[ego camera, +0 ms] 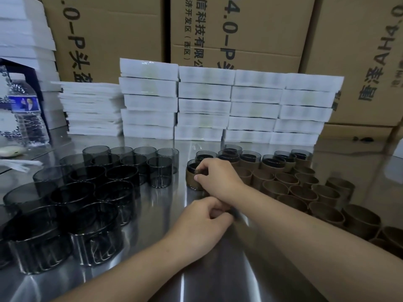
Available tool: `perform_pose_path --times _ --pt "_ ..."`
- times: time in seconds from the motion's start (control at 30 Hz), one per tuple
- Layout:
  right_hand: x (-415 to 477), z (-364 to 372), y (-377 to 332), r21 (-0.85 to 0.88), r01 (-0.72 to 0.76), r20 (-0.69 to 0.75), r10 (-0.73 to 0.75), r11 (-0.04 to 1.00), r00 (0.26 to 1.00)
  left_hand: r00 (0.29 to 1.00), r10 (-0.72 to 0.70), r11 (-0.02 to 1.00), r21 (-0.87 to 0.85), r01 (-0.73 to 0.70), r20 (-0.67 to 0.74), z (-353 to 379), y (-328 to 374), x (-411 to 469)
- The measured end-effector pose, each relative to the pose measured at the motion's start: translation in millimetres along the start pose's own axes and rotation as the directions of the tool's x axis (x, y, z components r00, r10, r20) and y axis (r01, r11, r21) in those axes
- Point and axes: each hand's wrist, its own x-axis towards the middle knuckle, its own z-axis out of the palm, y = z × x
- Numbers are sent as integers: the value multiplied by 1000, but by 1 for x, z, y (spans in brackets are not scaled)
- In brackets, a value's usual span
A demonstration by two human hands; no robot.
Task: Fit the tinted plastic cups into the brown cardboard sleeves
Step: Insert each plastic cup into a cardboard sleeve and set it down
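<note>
Steel table (207, 280): right hand (216, 177) grips a sleeved cup (193, 180) at twelve o'clock, likely parking it; left hand (202, 223) curled, contents unclear. Next: bare cup (122, 177), nine o'clock.

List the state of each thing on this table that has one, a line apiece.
right hand, pinching the rim of the sleeved cup.
sleeved cup, upright on the table, cup inside its sleeve.
left hand, fingers curled; any hold unclear.
bare tinted cups, upright, unsleeved, clustered left.
empty sleeves, upright, no cups inside, clustered right.
finished cups, upright, sleeved, in the back rows.
water bottle, upright, cap on.
</note>
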Motion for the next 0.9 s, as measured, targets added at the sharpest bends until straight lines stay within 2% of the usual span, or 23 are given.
perform_pose_path --times 0.17,0.3,0.4,0.47,0.53,0.77,0.9 --pt "12 -3 -9 -11 -73 18 73 997 997 1000 18 1000 -18 -19 -13 -1 6 -3" --pt "10 2 -31 16 77 37 -77 997 996 1000 13 999 -29 -13 -13 -2 9 -4" --pt "6 13 -44 -48 292 224 -275 955 935 1000 13 1000 -23 -13 3 -2 8 -8" --pt "7 18 -44 -83 350 387 -293 933 874 999 49 999 2 -49 2 -2 8 -11" --pt "7 20 -40 -122 364 448 -276 923 851 997 80 996 35 -80 1 0 7 -12" --pt "-10 6 -22 -97 303 211 -278 948 937 983 126 987 81 -138 136 3 6 -13" --pt "-26 -12 -11 -1 290 -145 -287 957 947 982 157 988 -8 -156 102 3 11 -15"
